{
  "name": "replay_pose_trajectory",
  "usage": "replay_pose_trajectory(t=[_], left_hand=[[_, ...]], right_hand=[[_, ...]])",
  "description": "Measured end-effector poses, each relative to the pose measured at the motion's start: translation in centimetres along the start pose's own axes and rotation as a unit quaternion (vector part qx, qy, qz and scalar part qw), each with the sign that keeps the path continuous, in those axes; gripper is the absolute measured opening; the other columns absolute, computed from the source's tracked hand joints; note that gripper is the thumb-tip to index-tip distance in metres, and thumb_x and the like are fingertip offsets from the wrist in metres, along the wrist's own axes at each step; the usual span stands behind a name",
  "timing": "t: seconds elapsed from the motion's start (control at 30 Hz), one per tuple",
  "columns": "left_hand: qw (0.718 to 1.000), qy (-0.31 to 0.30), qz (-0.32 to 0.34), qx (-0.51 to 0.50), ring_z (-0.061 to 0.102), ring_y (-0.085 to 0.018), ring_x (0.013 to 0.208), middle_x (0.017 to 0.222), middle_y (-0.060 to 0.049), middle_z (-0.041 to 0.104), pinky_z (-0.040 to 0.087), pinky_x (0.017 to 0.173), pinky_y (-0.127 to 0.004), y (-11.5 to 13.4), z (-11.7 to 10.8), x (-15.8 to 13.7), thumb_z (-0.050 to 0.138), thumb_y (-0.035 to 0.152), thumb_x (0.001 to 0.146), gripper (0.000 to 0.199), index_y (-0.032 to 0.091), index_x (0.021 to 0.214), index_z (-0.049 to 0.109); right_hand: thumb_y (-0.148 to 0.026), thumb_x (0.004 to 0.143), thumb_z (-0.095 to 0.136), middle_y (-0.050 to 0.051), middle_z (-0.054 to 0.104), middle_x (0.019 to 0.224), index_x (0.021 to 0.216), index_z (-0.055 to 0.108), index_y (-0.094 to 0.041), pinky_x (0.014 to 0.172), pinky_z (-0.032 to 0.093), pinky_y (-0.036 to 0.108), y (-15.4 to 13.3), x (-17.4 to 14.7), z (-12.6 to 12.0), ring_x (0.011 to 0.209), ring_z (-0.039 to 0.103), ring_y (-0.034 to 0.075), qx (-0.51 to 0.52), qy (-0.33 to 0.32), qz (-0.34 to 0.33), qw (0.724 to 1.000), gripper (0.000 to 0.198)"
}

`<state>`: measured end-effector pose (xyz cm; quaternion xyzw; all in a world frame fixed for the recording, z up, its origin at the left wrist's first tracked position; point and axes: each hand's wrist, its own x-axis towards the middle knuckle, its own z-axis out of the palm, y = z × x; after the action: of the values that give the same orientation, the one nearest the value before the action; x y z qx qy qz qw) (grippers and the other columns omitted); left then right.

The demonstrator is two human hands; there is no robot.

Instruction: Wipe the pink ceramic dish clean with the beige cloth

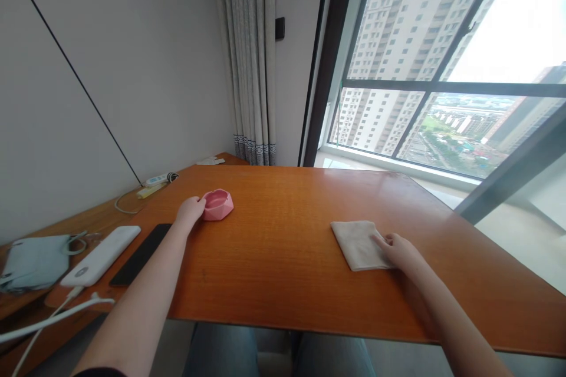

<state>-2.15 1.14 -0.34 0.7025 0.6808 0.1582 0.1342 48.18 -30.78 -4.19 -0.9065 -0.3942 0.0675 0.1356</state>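
From the head view, I see a shiny brown table [274, 271]. On its far left part sits a pink dish [218, 210] with many flat sides. My left hand [191, 211] holds the dish by its left side, with the fingers partly hidden. To the right and a bit nearer, a folded pale cloth [357, 245] lies flat. My right hand [400, 253] pinches the cloth's right edge. My two hands are well apart.

By my left arm is a flat black thing [140, 253]. Left of it lies a white block [101, 256] with a white cord [76, 293] at its near end. Past the table, on the far right, is a big window [389, 86].
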Motion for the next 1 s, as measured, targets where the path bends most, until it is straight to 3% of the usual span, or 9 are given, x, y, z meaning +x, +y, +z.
replay_pose_trajectory(t=[0.27, 0.43, 0.57, 0.7, 0.73, 0.77, 0.87, 0.93, 1.0], left_hand=[[1.0, -0.007, 0.01, 0.018, 0.062, -0.03, 0.079, 0.077, -0.016, 0.067, 0.04, 0.062, -0.032, 0.3, 0.3, -0.1, 0.041, 0.035, 0.078, 0.03, 0.017, 0.066, 0.062], [1.0, -0.019, 0.008, 0.011, 0.063, -0.03, 0.078, 0.075, -0.015, 0.067, 0.041, 0.062, -0.032, 0.6, -0.1, 0.0, 0.043, 0.035, 0.077, 0.03, 0.017, 0.063, 0.062], [1.0, -0.016, 0.001, -0.008, 0.063, -0.031, 0.089, 0.086, -0.016, 0.069, 0.044, 0.07, -0.032, 0.8, -0.8, -0.8, 0.044, 0.042, 0.08, 0.034, 0.015, 0.074, 0.065], [0.98, 0.129, 0.014, -0.149, 0.057, -0.027, 0.107, 0.115, -0.016, 0.062, 0.043, 0.088, -0.035, 1.2, -0.7, -5.4, 0.037, 0.053, 0.084, 0.05, 0.014, 0.105, 0.061], [0.972, 0.108, 0.025, -0.207, 0.06, -0.025, 0.101, 0.112, -0.015, 0.064, 0.044, 0.088, -0.035, 1.3, -0.5, -7.2, 0.036, 0.056, 0.084, 0.054, 0.015, 0.11, 0.058], [0.962, 0.034, 0.016, -0.272, 0.063, -0.024, 0.093, 0.102, -0.014, 0.067, 0.047, 0.083, -0.035, 1.4, -0.2, -9.1, 0.033, 0.059, 0.084, 0.057, 0.015, 0.112, 0.057], [0.86, -0.224, -0.028, -0.458, 0.066, -0.023, 0.087, 0.096, -0.012, 0.068, 0.051, 0.075, -0.036, 1.1, 0.3, -14.0, 0.029, 0.063, 0.084, 0.064, 0.019, 0.127, 0.047], [0.832, -0.235, -0.03, -0.501, 0.065, -0.022, 0.093, 0.103, -0.01, 0.067, 0.051, 0.076, -0.033, 0.4, 0.1, -15.6, 0.045, 0.052, 0.082, 0.059, 0.023, 0.134, 0.04], [0.858, -0.167, -0.04, -0.484, 0.064, -0.021, 0.095, 0.107, -0.009, 0.066, 0.05, 0.079, -0.032, -1.0, -0.7, -15.6, 0.054, 0.036, 0.078, 0.067, 0.024, 0.14, 0.031]], right_hand=[[-0.036, 0.068, 0.061, 0.016, 0.071, 0.083, 0.073, 0.066, -0.015, 0.064, 0.046, 0.033, -2.9, -0.7, -1.2, 0.077, 0.067, 0.029, 0.029, -0.066, -0.001, 0.997, 0.022], [-0.028, 0.074, 0.052, 0.012, 0.072, 0.09, 0.088, 0.064, -0.015, 0.069, 0.049, 0.031, -6.4, -2.7, -2.7, 0.084, 0.067, 0.026, 0.203, -0.105, -0.03, 0.973, 0.023], [-0.035, 0.079, 0.048, 0.007, 0.071, 0.097, 0.104, 0.058, -0.018, 0.072, 0.052, 0.031, -12.2, -5.9, -3.4, 0.092, 0.067, 0.025, 0.422, -0.195, -0.099, 0.88, 0.032], [-0.031, 0.073, 0.057, 0.005, 0.07, 0.1, 0.105, 0.057, -0.02, 0.082, 0.051, 0.035, -20.1, -9.0, -1.6, 0.096, 0.065, 0.025, 0.578, -0.253, -0.109, 0.768, 0.034], [-0.03, 0.072, 0.058, 0.004, 0.07, 0.099, 0.106, 0.056, -0.021, 0.084, 0.051, 0.036, -22.2, -9.7, -0.7, 0.096, 0.065, 0.025, 0.612, -0.268, -0.099, 0.738, 0.035], [-0.028, 0.072, 0.059, 0.003, 0.07, 0.101, 0.106, 0.056, -0.021, 0.086, 0.05, 0.036, -24.2, -10.4, 0.3, 0.097, 0.064, 0.025, 0.637, -0.285, -0.096, 0.71, 0.035], [-0.025, 0.073, 0.059, 0.002, 0.068, 0.107, 0.107, 0.055, -0.022, 0.091, 0.049, 0.034, -29.6, -12.3, 3.9, 0.106, 0.061, 0.023, 0.691, -0.319, -0.078, 0.644, 0.034], [-0.025, 0.075, 0.06, 0.003, 0.066, 0.111, 0.108, 0.053, -0.021, 0.092, 0.048, 0.033, -32.1, -13.4, 6.0, 0.109, 0.059, 0.022, 0.711, -0.335, -0.061, 0.615, 0.034], [-0.024, 0.074, 0.062, 0.005, 0.066, 0.111, 0.108, 0.052, -0.021, 0.091, 0.049, 0.033, -33.7, -14.2, 7.6, 0.106, 0.06, 0.021, 0.719, -0.365, -0.049, 0.589, 0.036]])
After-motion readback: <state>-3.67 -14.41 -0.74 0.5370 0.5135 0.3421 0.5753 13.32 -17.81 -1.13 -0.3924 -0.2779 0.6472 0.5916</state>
